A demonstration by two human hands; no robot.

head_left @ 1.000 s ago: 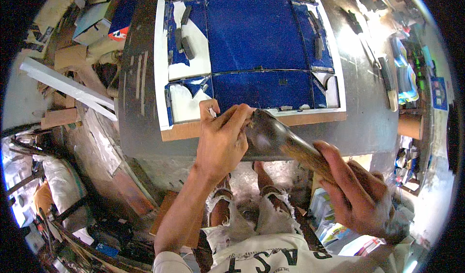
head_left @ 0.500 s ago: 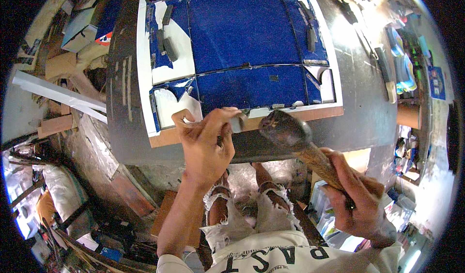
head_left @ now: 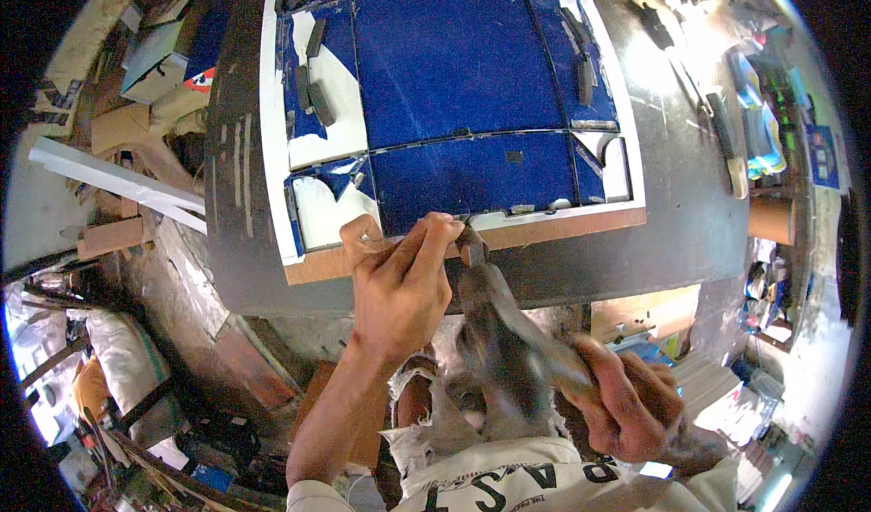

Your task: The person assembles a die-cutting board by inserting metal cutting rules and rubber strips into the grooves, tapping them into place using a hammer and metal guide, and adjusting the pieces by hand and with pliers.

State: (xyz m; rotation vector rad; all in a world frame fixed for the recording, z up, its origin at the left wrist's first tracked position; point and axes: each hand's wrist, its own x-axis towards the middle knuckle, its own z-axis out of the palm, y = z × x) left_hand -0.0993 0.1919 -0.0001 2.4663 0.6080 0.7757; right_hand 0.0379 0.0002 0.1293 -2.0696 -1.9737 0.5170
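A blue panel (head_left: 454,58) in a white-edged frame lies on a dark table, its brown near edge (head_left: 562,231) facing me. My left hand (head_left: 399,271) rests on that near edge, thumb and fingers pinched together; what they hold, if anything, is too small or hidden to name. Gripped in my right hand (head_left: 626,398) is a hammer (head_left: 504,330), blurred by motion. The narrow end of its dark head is right beside my left fingertips at the edge.
Small dark strips (head_left: 319,103) lie on both sides of the panel. A handled tool (head_left: 726,140) lies on the table's right. A long white bar (head_left: 118,181) and cardboard pieces (head_left: 118,126) are at the left. Plastic packets (head_left: 762,140) lie at the far right.
The hammer has swung left and turned, its head now close to my left fingertips. My right hand has moved down and left. My left hand stays pinched at the edge.
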